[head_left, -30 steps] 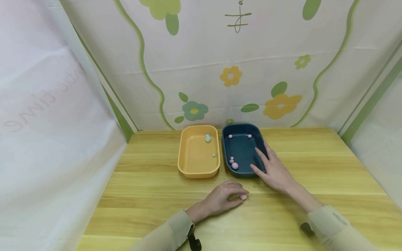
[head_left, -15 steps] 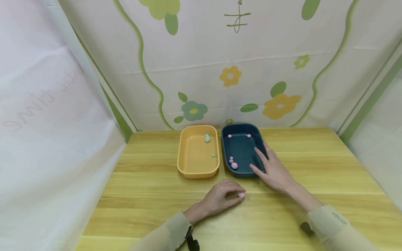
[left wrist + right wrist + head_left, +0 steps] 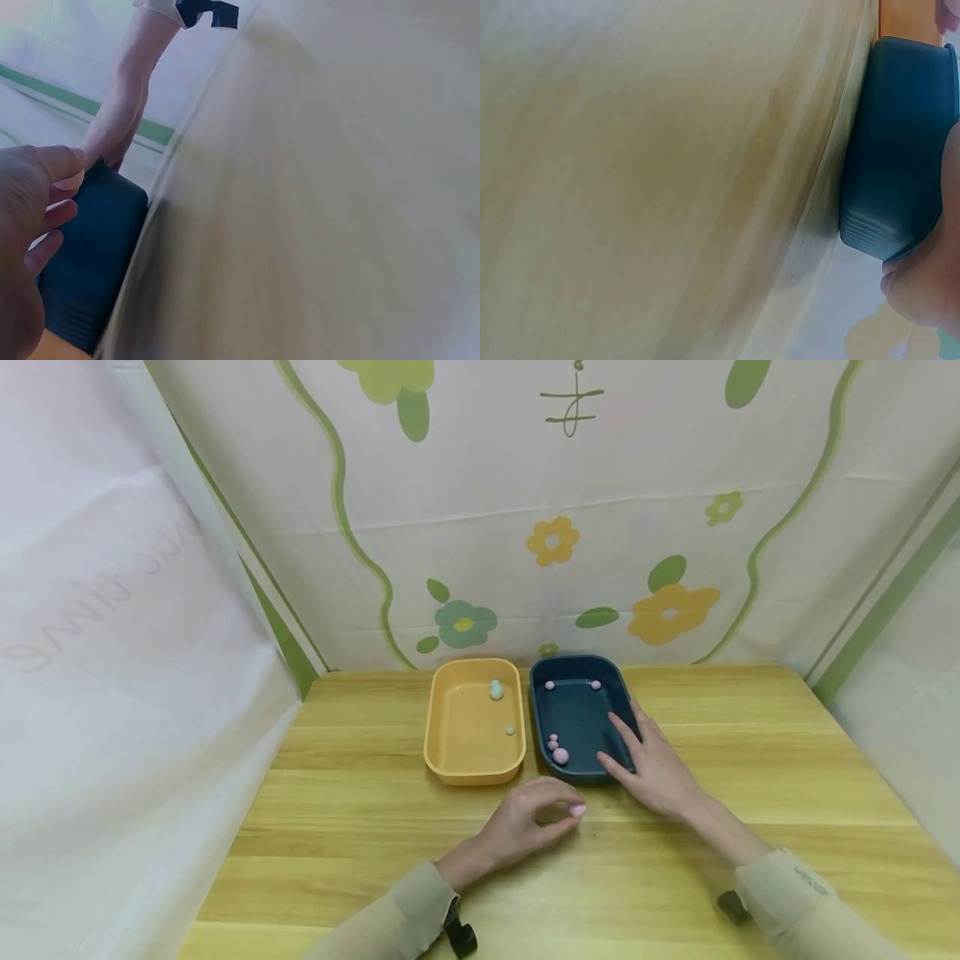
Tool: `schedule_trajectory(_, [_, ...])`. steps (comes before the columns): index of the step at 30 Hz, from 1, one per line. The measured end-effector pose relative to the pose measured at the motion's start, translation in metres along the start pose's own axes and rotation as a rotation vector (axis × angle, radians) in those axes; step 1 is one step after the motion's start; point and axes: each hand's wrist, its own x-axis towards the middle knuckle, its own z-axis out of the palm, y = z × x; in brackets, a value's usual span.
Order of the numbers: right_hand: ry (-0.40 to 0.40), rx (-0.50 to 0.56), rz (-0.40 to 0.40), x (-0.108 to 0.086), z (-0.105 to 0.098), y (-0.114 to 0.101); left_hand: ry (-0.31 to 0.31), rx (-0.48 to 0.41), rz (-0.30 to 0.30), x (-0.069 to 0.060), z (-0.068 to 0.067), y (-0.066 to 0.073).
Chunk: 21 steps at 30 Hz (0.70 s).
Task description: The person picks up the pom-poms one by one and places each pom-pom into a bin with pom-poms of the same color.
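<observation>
My left hand (image 3: 521,822) pinches a small pink ball (image 3: 577,810) between thumb and fingertips, just in front of the dark blue tray (image 3: 581,777). In the left wrist view that ball (image 3: 70,182) shows partly behind the fingers. My right hand (image 3: 660,777) rests on the blue tray's right side, fingers spread and fairly straight, some over its inside and some along the outer wall. Several pink balls lie inside, the largest pink ball (image 3: 561,757) at the near left corner. The right wrist view has the tray's outer wall (image 3: 900,142) beside my hand.
A yellow tray (image 3: 472,777) stands just left of the blue one. It holds a larger pale green ball (image 3: 497,692), touching a smaller one, and a tiny green ball (image 3: 510,731). A floral cloth (image 3: 487,527) hangs behind the wooden table (image 3: 345,827).
My left hand has lifted the pink ball off the table and moved it slightly forward, toward the blue tray. The right hand has stayed in place.
</observation>
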Motion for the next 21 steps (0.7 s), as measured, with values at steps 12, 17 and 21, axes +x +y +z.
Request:
schedule_trajectory(12, [0.008, -0.003, -0.012, -0.002, -0.001, -0.003, 0.094, 0.076, 0.121, 0.024, 0.002, 0.003])
schedule_trajectory(17, [0.024, -0.005, -0.016, -0.001, 0.000, -0.001, 0.118, 0.063, 0.132, 0.035, -0.003, 0.002])
schedule_trajectory(21, [0.025, -0.008, -0.018, -0.001, 0.000, 0.000, 0.130, 0.020, 0.085, 0.044, -0.008, 0.000])
